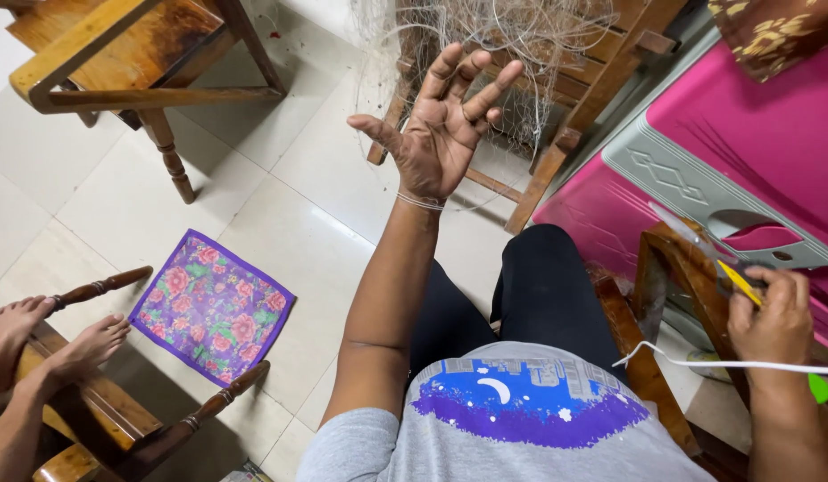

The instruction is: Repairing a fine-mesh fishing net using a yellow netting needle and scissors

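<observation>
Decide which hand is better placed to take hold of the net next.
Left hand: open, fingers spread, raised beside the net. The right hand is busy gripping a yellow tool.

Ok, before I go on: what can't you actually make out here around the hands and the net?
- Net, head view: fine, pale mesh against the wooden chair; its top is cut by the frame edge, and whether strands touch the left hand is unclear.
- Yellow tool: the right hand covers its lower part.
- White cord: runs off the right edge.
- Another person's feet: the rest is cut off at the left.
</observation>
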